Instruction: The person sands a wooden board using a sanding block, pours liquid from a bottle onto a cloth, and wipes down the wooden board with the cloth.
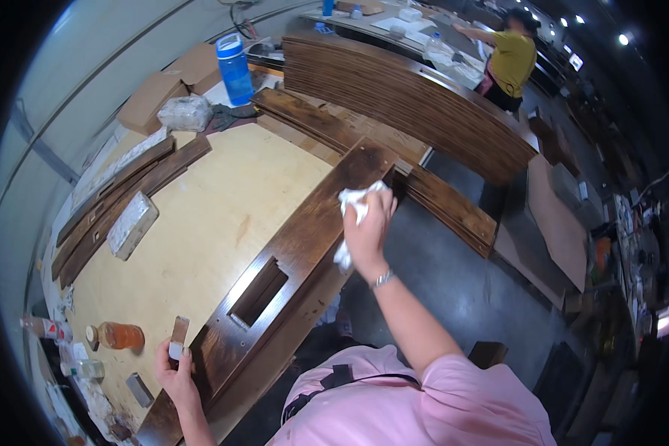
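Note:
A long dark brown wooden board (305, 230) with a rectangular cut-out slants across the workbench in front of me. My right hand (369, 232) is closed on a crumpled white cloth (358, 199), which rests on the board near its far end. Part of the cloth hangs down by the board's right edge. Beside the near left part of the board, my left hand (175, 372) grips a small flat piece, brownish above and pale below, like a scraper (180, 328). Its exact kind is unclear.
On the pale workbench top (201, 223) lie a wrapped block (133, 225), an orange-brown jar (121, 336), a grey block (139, 389) and dark wood strips (134, 193). A blue bottle (235, 70) stands behind. Large brown panels (401, 104) block the far side; a person (511, 59) works beyond.

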